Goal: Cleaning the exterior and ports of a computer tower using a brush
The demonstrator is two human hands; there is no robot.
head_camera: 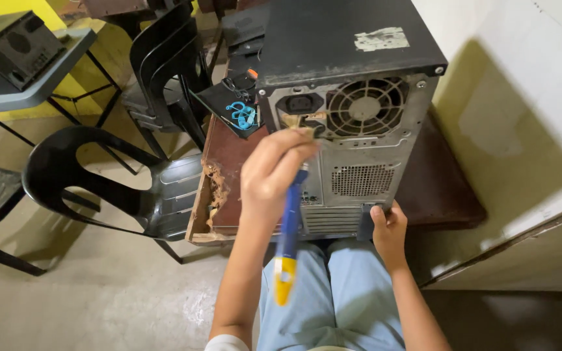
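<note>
1. Left hand (271,175): fingers closed around a brush (287,240) with a blue shaft and yellow butt end. Bristle tip raised against the rear panel of the computer case (359,149), just beside the power socket (299,104).
2. Right hand (388,229): clamped on the lower rear corner of the case, thumb on the back panel, steadying it.
3. Case stands upright on a worn brown table (229,156), rear panel facing the person, wall (521,97) close on its right side.
4. Progress, as a judgement: brushing looks to be at the upper part of the panel. Fan grille (367,107) and lower vent mesh (362,180) look greyish, maybe dusty; hard to tell what is already cleaned. Side covers appear on; nothing opened.
5. Behind the case: a black tray holding a blue coiled cable (242,116).
6. Left of the table: black plastic chairs (99,188); chipped table edge (216,195).
7. Far left: grey desk with a black box (17,45) on top.
</note>
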